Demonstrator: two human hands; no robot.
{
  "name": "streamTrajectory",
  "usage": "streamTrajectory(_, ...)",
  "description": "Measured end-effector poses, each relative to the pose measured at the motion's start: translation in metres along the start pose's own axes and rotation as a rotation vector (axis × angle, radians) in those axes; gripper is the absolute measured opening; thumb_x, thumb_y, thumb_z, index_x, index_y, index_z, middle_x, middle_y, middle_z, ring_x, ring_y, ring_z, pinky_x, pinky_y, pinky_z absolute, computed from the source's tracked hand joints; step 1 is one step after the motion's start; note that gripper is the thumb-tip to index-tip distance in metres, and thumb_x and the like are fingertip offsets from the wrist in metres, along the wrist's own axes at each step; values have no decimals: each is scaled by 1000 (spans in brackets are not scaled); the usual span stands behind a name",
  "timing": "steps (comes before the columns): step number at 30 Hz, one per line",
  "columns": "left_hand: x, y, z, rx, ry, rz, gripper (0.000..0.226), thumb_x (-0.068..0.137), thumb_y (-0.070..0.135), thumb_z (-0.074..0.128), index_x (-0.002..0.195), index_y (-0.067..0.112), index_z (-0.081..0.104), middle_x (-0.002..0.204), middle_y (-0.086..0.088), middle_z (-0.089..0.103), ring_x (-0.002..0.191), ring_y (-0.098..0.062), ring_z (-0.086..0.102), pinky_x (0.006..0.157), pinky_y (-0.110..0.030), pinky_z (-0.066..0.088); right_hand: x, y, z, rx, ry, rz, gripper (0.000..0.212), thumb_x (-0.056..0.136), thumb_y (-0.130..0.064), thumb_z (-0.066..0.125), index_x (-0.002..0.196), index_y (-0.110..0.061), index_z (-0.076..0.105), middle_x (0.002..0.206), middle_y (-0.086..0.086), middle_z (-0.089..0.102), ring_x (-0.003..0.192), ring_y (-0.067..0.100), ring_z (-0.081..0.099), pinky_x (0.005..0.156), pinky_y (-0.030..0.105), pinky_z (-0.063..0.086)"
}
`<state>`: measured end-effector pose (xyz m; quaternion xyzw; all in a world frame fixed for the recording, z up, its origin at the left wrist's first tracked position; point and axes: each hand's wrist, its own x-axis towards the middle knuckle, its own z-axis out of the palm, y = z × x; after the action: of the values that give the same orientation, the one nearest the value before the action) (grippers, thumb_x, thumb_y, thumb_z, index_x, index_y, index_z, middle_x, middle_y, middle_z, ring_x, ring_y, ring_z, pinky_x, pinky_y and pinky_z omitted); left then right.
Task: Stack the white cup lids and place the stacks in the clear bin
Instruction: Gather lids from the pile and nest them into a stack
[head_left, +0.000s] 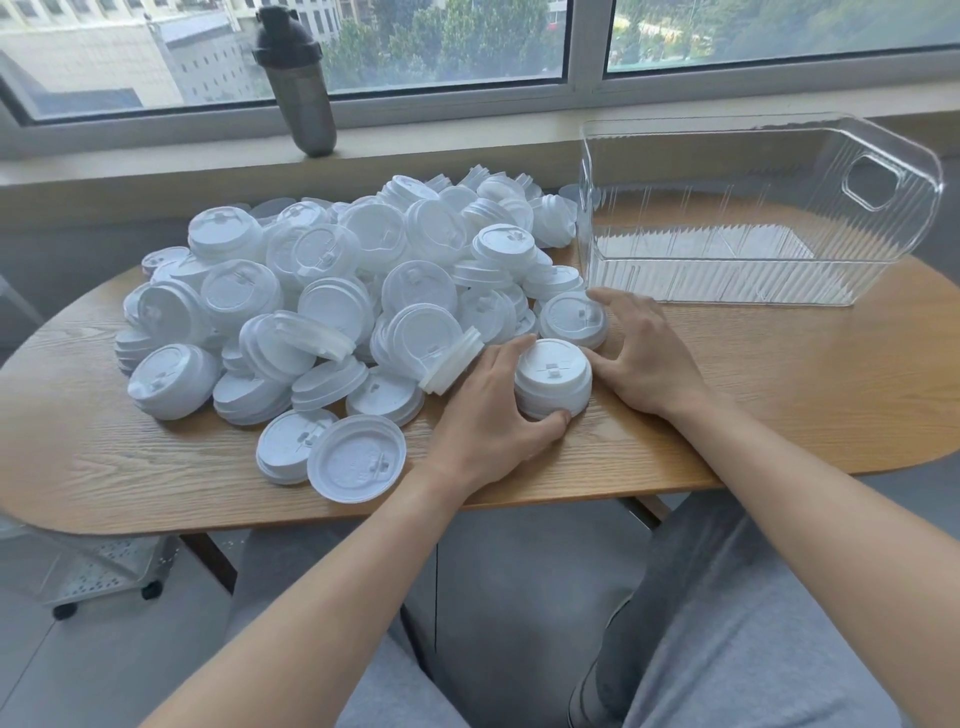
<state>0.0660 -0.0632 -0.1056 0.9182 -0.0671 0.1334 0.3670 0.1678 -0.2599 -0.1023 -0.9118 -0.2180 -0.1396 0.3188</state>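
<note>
A short stack of white cup lids (552, 376) stands on the wooden table (779, 405) near its front edge. My left hand (488, 421) curls round the stack's left and front side, thumb under its front rim. My right hand (644, 358) touches the stack's right side with its thumb, while its fingers reach up beside a single lid (573, 318). A big loose pile of white lids (337, 291) covers the table's left and middle. The clear ribbed bin (753, 218) stands at the back right and holds nothing.
A dark shaker bottle (300, 83) stands on the windowsill behind the pile. A wheeled white cart (98, 571) sits under the table's left end. My grey-trousered legs are below the front edge. Bare wood lies right of my hands.
</note>
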Motion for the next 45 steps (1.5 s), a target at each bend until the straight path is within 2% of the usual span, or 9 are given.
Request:
streamTrajectory(8, -1, 1, -1, 12, -6, 0, 89, 77, 40, 84, 153, 20, 41, 147, 5, 50, 138, -6, 41, 109, -13, 26, -13, 5, -5, 82, 140, 114, 88, 74, -45, 86, 146, -19, 42, 126, 3, 49, 118, 19, 49, 101, 45, 49)
streamTrajectory(13, -2, 1, -1, 14, -6, 4, 88, 77, 39, 84, 153, 20, 42, 148, 4, 51, 138, -7, 41, 110, -13, 25, -33, 6, -14, 27, 136, 241, 93, 73, -53, 82, 147, -12, 44, 127, 7, 45, 125, 25, 41, 107, 33, 36)
streamTrajectory(17, -2, 1, -1, 13, -7, 0, 89, 77, 41, 84, 153, 21, 42, 147, 5, 51, 137, -6, 41, 108, -13, 25, -46, 7, -18, -83, 106, 272, 85, 66, -70, 74, 130, -15, 59, 121, 4, 46, 122, 24, 38, 110, 36, 36)
streamTrajectory(21, -2, 1, -1, 13, -2, 2, 89, 77, 40, 84, 153, 21, 42, 147, 5, 51, 137, -6, 41, 108, -12, 24, -50, 2, -20, -174, 107, 273, 85, 61, -80, 69, 118, -17, 60, 117, 2, 50, 118, 23, 40, 105, 36, 37)
streamTrajectory(26, -2, 0, -1, 9, -2, 3, 89, 77, 40, 83, 153, 21, 41, 148, 5, 50, 138, -6, 41, 109, -13, 25, -53, 3, -24, -53, 13, 219, 87, 77, -60, 75, 144, -14, 46, 141, 1, 51, 132, 21, 37, 113, 38, 32)
streamTrajectory(29, -2, -1, -1, 9, -3, 4, 88, 78, 40, 83, 153, 22, 41, 147, 5, 51, 137, -7, 42, 109, -15, 26, -57, 4, -28, 3, -25, 196, 81, 78, -42, 76, 148, -18, 42, 140, -3, 54, 130, 18, 40, 112, 36, 33)
streamTrajectory(36, -2, 2, -2, -3, -15, 15, 88, 77, 38, 82, 153, 26, 39, 149, 7, 50, 138, -7, 42, 114, -23, 32, -60, 2, -28, -11, 16, 199, 88, 71, -59, 78, 144, -21, 47, 124, -7, 58, 121, 16, 43, 107, 36, 38)
streamTrajectory(41, -3, 2, -3, -37, 40, 15, 83, 74, 36, 85, 147, 24, 46, 139, 6, 58, 129, -8, 50, 109, -24, 38, -60, 1, -28, -12, 29, 199, 73, 76, -49, 79, 138, -20, 52, 125, -4, 61, 121, 18, 45, 104, 32, 37)
streamTrajectory(45, -4, 3, -4, -79, 120, 16, 78, 73, 33, 87, 142, 24, 50, 128, 6, 61, 118, -9, 55, 102, -26, 44, -62, -1, -29, 13, 22, 185, 73, 74, -52, 81, 135, -22, 54, 118, -9, 63, 117, 13, 46, 100, 30, 38)
